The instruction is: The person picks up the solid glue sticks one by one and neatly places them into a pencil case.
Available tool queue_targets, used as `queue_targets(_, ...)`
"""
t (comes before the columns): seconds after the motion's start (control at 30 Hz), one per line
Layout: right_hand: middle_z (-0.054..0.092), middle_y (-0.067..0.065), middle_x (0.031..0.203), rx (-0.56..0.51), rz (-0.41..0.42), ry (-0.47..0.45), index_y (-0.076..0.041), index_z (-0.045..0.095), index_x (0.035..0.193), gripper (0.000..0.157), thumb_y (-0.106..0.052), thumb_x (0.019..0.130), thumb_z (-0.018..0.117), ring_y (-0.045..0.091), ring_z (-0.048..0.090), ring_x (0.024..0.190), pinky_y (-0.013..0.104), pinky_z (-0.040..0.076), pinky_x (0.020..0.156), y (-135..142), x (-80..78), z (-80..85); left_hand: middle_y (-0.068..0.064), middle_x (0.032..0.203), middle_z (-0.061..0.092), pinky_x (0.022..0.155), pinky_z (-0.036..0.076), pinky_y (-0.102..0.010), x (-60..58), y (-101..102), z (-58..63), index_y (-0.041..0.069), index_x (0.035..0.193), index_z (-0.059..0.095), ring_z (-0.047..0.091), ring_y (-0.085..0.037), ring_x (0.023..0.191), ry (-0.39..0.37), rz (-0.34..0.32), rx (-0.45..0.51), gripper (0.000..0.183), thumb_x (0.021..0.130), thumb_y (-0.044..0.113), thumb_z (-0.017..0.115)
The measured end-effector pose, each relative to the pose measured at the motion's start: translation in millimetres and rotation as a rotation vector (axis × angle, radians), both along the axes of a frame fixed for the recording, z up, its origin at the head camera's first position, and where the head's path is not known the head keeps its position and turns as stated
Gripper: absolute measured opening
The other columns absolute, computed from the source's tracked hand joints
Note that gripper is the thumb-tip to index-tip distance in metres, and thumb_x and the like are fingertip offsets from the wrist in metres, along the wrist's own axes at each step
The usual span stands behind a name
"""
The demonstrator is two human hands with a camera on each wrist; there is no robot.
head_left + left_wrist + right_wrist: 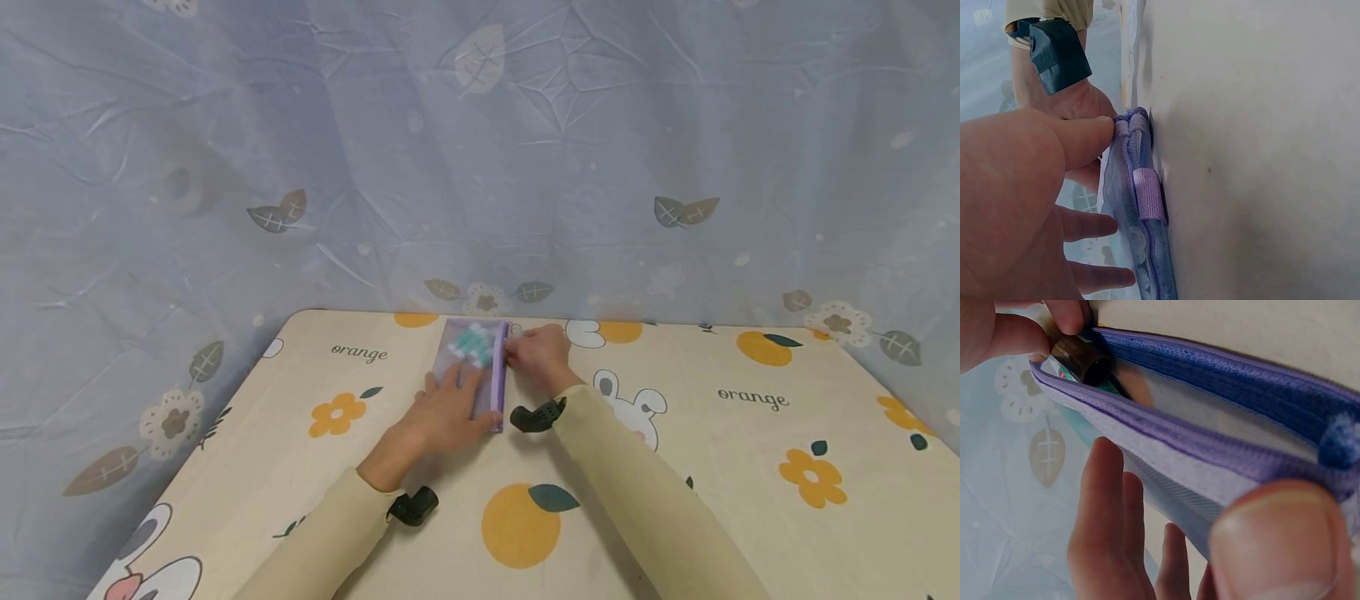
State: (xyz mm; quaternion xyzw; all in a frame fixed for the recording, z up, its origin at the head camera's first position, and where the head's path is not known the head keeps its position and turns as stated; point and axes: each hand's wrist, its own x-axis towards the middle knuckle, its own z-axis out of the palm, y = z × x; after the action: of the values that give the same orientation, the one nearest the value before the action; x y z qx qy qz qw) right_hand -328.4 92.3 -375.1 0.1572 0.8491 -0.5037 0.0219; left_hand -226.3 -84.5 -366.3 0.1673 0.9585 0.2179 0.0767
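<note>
A purple mesh zipper pouch (483, 398) lies on the patterned cloth, a blurred teal-and-white patch (474, 344) showing at its far part. Its unzipped mouth faces right; the right wrist view shows the zipper edge (1166, 425) gaping, with blue lining. My left hand (442, 417) rests on the pouch, fingers straight and spread, thumb (1088, 140) against the near end of the mouth. At the far end, my right hand (542, 354) pinches a short dark brown cylinder (1088, 360), which lies within the opening. Something green is partly hidden beneath the cylinder.
The table cloth (637, 500) is cream, printed with oranges, flowers and rabbits. Behind the table's far edge hangs a grey-blue curtain (480, 167), close to the pouch. Each wrist carries a black camera mount (536, 417).
</note>
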Motion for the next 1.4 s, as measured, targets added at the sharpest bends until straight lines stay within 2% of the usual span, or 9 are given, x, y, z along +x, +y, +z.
queue_targets(0.13, 0.080, 0.005, 0.079, 0.043, 0.018, 0.048, -0.001, 0.084, 0.101, 0.022, -0.020, 0.093, 0.081, 0.009, 0.067, 0.069, 0.018, 0.049, 0.060, -2.3, 0.7, -1.5, -0.026, 0.173, 0.025, 0.114, 0.037, -0.072, -0.5, -0.2, -0.5, 0.011, 0.166, 0.033, 0.034, -0.058, 0.148, -0.002, -0.003, -0.002, 0.081, 0.103, 0.050, 0.063)
queue_targets(0.2, 0.081, 0.006, 0.082, 0.058, 0.019, 0.067, -0.001, 0.084, 0.101, 0.022, -0.021, 0.093, 0.081, 0.011, 0.067, 0.072, 0.019, 0.050, 0.063, -3.4, 0.9, -2.1, -0.026, 0.173, 0.024, 0.115, 0.037, -0.071, -0.7, -0.3, -0.8, 0.012, 0.166, 0.033, 0.033, -0.058, 0.149, -0.005, -0.006, -0.006, 0.080, 0.103, 0.051, 0.063)
queue_targets(0.43, 0.080, 0.014, 0.119, 0.112, -0.002, 0.090, -0.004, 0.081, 0.120, 0.031, -0.018, 0.092, 0.078, 0.025, 0.070, 0.108, 0.033, 0.056, 0.092, -6.7, -0.1, -5.1, -0.026, 0.173, 0.024, 0.114, 0.038, -0.072, 0.3, 0.7, 0.2, 0.015, 0.164, 0.037, 0.033, -0.060, 0.148, -0.001, -0.015, -0.011, 0.075, 0.103, 0.051, 0.063)
queue_targets(0.53, 0.078, 0.014, 0.126, 0.101, -0.008, 0.086, -0.006, 0.078, 0.126, 0.035, -0.017, 0.092, 0.078, 0.028, 0.069, 0.116, 0.036, 0.056, 0.098, -7.4, -1.1, -6.0, -0.027, 0.173, 0.022, 0.114, 0.038, -0.071, 1.0, 1.3, 0.8, 0.015, 0.164, 0.037, 0.033, -0.059, 0.148, -0.002, -0.016, -0.013, 0.075, 0.103, 0.050, 0.063)
queue_targets(0.63, 0.078, 0.013, 0.125, 0.053, -0.017, 0.080, -0.009, 0.079, 0.126, 0.034, -0.015, 0.092, 0.079, 0.025, 0.069, 0.112, 0.032, 0.056, 0.091, -8.6, -2.2, -7.1, -0.026, 0.173, 0.023, 0.114, 0.039, -0.070, 1.2, 1.2, 1.1, 0.015, 0.164, 0.037, 0.035, -0.057, 0.146, -0.001, -0.018, -0.016, 0.075, 0.103, 0.050, 0.062)
queue_targets(0.83, 0.082, 0.013, 0.113, -0.063, -0.039, 0.088, -0.010, 0.082, 0.118, 0.031, -0.007, 0.088, 0.081, 0.014, 0.072, 0.080, 0.021, 0.057, 0.067, -11.7, -3.4, -8.6, -0.027, 0.172, 0.024, 0.115, 0.039, -0.070, 1.9, 0.3, 1.9, 0.012, 0.165, 0.035, 0.035, -0.056, 0.146, -0.003, -0.023, -0.022, 0.079, 0.103, 0.051, 0.062)
queue_targets(0.93, 0.082, 0.016, 0.111, -0.136, -0.043, 0.101, -0.007, 0.082, 0.117, 0.030, -0.003, 0.087, 0.079, 0.011, 0.072, 0.071, 0.020, 0.058, 0.061, -12.6, -3.9, -8.5, -0.028, 0.173, 0.023, 0.117, 0.037, -0.070, 1.7, -0.2, 1.4, 0.012, 0.166, 0.033, 0.032, -0.058, 0.149, -0.009, -0.020, -0.023, 0.080, 0.103, 0.052, 0.062)
queue_targets(1.2, 0.080, 0.020, 0.115, -0.247, -0.055, 0.117, -0.004, 0.080, 0.122, 0.036, 0.001, 0.087, 0.076, 0.014, 0.077, 0.076, 0.023, 0.062, 0.067, -12.6, -2.7, -7.6, -0.028, 0.173, 0.023, 0.116, 0.037, -0.072, 0.5, 0.0, -0.9, 0.013, 0.166, 0.033, 0.031, -0.059, 0.150, -0.011, -0.016, -0.013, 0.080, 0.102, 0.052, 0.062)
queue_targets(1.4, 0.080, 0.023, 0.113, -0.305, -0.061, 0.127, -0.001, 0.078, 0.123, 0.034, 0.001, 0.089, 0.075, 0.016, 0.079, 0.077, 0.032, 0.065, 0.077, -12.9, -1.5, -4.5, -0.027, 0.173, 0.024, 0.116, 0.036, -0.073, 0.4, 0.1, -0.4, 0.012, 0.166, 0.034, 0.030, -0.056, 0.151, -0.012, -0.014, -0.005, 0.079, 0.103, 0.051, 0.062)
